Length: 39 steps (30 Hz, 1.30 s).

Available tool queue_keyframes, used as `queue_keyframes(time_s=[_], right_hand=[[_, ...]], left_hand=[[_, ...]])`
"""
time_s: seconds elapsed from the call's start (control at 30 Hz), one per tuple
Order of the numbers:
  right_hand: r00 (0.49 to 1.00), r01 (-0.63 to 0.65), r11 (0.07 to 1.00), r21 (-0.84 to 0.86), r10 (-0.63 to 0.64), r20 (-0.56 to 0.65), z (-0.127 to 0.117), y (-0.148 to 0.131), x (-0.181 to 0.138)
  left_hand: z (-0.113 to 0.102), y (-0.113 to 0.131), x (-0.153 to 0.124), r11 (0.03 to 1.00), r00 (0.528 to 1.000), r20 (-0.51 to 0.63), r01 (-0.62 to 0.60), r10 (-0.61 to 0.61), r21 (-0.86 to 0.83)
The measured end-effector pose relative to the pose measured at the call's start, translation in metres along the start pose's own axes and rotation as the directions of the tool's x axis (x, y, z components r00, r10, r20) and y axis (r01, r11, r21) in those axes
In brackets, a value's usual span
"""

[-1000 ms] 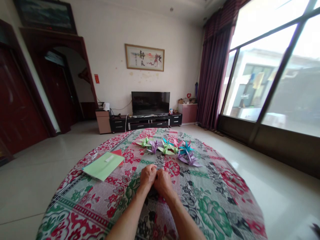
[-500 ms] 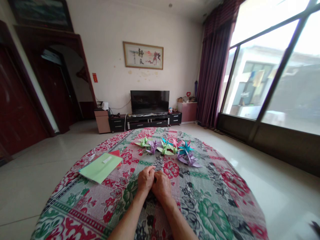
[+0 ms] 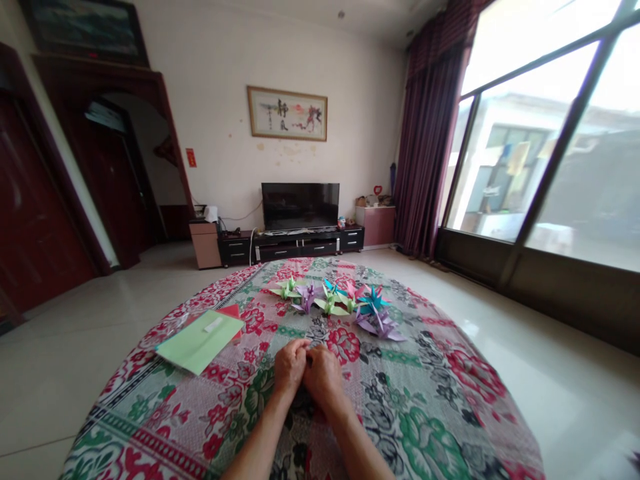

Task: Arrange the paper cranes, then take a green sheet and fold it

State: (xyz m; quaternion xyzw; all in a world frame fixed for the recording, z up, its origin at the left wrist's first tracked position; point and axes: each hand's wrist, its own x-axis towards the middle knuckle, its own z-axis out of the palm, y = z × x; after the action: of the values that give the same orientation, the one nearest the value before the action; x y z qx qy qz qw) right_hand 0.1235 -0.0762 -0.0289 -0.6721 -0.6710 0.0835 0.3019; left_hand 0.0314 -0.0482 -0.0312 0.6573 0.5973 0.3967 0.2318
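Observation:
My left hand (image 3: 290,365) and my right hand (image 3: 323,375) rest side by side on the flowered tablecloth (image 3: 425,413), knuckles up, fingertips meeting. Both have their fingers curled closed. No paper shows between them, and the space under the fingers is hidden. Beyond the hands, a row of several folded paper cranes (image 3: 340,301) in green, purple, blue and pink lies across the far part of the table. A stack of square paper sheets (image 3: 200,340), light green on top with red beneath, lies to the left of my left hand.
The round table's edge curves off to the tiled floor (image 3: 60,360) on both sides. Far behind stand a TV (image 3: 300,207) on a low dark cabinet, a dark wooden doorway at the left, and large windows with purple curtains at the right.
The view has shifted slightly. My hands stay together in the same spot, with only small finger movement.

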Motion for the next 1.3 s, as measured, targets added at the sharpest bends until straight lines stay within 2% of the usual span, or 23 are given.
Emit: queue_keyframes(time_s=[0.17,0.27,0.4,0.57,0.67,0.8,1.03,1.3], right_hand=[[0.997,0.035,0.999,-0.040,-0.032,0.068,-0.005,-0.004,0.013],[0.998,0.056,0.998,-0.015,-0.056,0.029,-0.003,-0.004,0.020],[0.999,0.036,0.999,0.036,-0.034,-0.039,0.006,-0.001,0.024],[0.996,0.061,0.997,0.037,-0.058,-0.074,0.016,0.006,0.023],[0.995,0.062,0.997,0.050,-0.058,-0.082,0.018,0.008,0.022],[0.995,0.047,0.996,0.076,-0.041,-0.086,0.017,0.006,0.021],[0.994,0.003,0.984,0.178,0.018,-0.111,0.013,0.007,0.034],[0.996,0.019,0.985,0.170,-0.003,-0.094,0.012,0.013,0.046]], left_hand=[[-0.003,-0.004,0.011,0.999,0.998,0.044,0.053,-0.053,0.014],[-0.007,-0.009,0.028,0.998,0.996,0.063,0.056,-0.058,0.030],[-0.009,-0.013,0.056,0.997,0.998,0.024,0.050,-0.051,0.061],[0.006,-0.011,0.082,0.993,0.998,0.041,-0.044,0.040,0.109],[0.017,-0.009,0.092,0.991,1.000,0.011,-0.020,0.018,0.134],[0.021,-0.012,0.100,0.992,0.999,-0.027,0.030,-0.027,0.123],[0.005,-0.023,0.101,0.993,0.988,-0.125,0.096,-0.087,0.067],[0.007,-0.019,0.108,0.998,0.996,-0.070,0.054,-0.051,0.038]])
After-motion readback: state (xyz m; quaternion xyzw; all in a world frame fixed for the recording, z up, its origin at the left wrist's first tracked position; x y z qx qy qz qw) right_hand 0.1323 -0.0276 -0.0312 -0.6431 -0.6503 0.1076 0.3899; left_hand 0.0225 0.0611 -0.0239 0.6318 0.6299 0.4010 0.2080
